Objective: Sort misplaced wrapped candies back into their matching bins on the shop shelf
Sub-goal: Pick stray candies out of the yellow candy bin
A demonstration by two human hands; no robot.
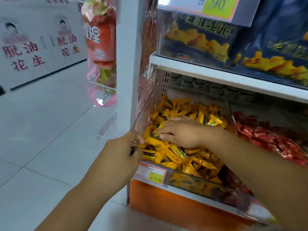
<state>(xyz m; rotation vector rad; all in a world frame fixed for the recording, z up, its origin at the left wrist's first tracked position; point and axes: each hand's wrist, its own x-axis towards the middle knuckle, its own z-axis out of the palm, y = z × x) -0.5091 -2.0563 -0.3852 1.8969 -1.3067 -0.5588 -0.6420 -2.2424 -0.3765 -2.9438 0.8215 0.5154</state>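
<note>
Head view: right hand (pixel 181 133) rests on candies (pixel 175 155).

Two hands: left hand (pixel 122 152), right hand (pixel 181 134). Two bins (pixel 146 104): yellow candies (pixel 176 154), red candies (pixel 266 135), each heap too many to count. Two price tags: upper tag (pixel 216 7), lower tag (pixel 150 172). Two dark snack bags (pixel 200 39). Two white printed boxes (pixel 21 52).

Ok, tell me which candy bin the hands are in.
The yellow-candy bin, left of the red-candy bin: the right hand lies flat on its pile, and the left hand pinches a yellow candy at its corner.
</note>
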